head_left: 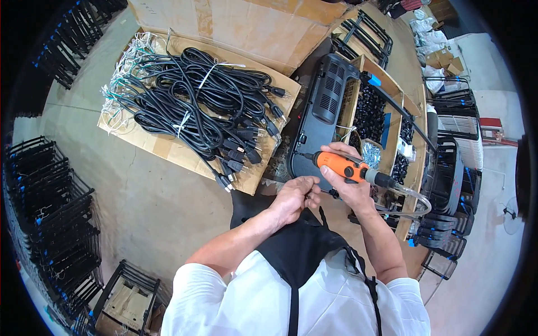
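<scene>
My right hand is wrapped round an orange power screwdriver, which lies nearly level with its bit end toward the left. A clear hose or cable loops from its back end. The bit end is over the lower part of a black plastic housing with vent slots; whether it touches a screw is too small to tell. Just left of and below the screwdriver, my left hand is closed with its fingers curled. What it holds, if anything, is hidden.
Bundled black power cords with stripped ends lie on a cardboard sheet at the left. A wooden tray of small black parts and a silvery bag stands at the right. Black metal frames are stacked at the far left.
</scene>
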Available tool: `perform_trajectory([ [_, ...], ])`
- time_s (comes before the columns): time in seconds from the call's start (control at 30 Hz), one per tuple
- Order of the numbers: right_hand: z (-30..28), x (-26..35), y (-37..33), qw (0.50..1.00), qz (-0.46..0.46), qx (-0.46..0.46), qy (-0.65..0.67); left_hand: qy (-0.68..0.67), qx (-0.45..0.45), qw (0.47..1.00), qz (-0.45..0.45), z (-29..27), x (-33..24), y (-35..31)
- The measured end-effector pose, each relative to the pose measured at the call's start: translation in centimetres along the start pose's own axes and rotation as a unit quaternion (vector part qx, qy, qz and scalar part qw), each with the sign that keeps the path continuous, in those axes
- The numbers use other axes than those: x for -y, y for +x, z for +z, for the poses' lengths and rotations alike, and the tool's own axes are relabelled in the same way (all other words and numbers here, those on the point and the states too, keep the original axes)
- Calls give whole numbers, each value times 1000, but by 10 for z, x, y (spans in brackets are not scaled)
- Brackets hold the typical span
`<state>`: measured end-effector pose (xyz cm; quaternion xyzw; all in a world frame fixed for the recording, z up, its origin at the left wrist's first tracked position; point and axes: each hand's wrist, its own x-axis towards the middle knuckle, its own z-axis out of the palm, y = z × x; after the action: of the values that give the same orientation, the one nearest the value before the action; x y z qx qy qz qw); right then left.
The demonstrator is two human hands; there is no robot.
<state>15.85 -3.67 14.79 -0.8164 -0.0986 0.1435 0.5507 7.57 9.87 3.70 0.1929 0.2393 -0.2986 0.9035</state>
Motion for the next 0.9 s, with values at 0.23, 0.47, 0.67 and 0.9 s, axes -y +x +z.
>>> perform_trajectory([
  [0.23, 9, -2, 18, 995, 11, 59, -83, 93, 6, 995, 47, -14, 2, 0],
  [0.47, 11, -1, 23, 990, -16, 73, -116, 30, -55, 998, 29, -3, -13, -16],
  [0.67, 17, -8, 26, 988, -70, 70, -117, 92, 2, 995, 46, -26, -15, -17],
  [0.9, 16, -6, 27, 992, -25, 73, -104, -8, -64, 997, 38, -13, -22, -22],
])
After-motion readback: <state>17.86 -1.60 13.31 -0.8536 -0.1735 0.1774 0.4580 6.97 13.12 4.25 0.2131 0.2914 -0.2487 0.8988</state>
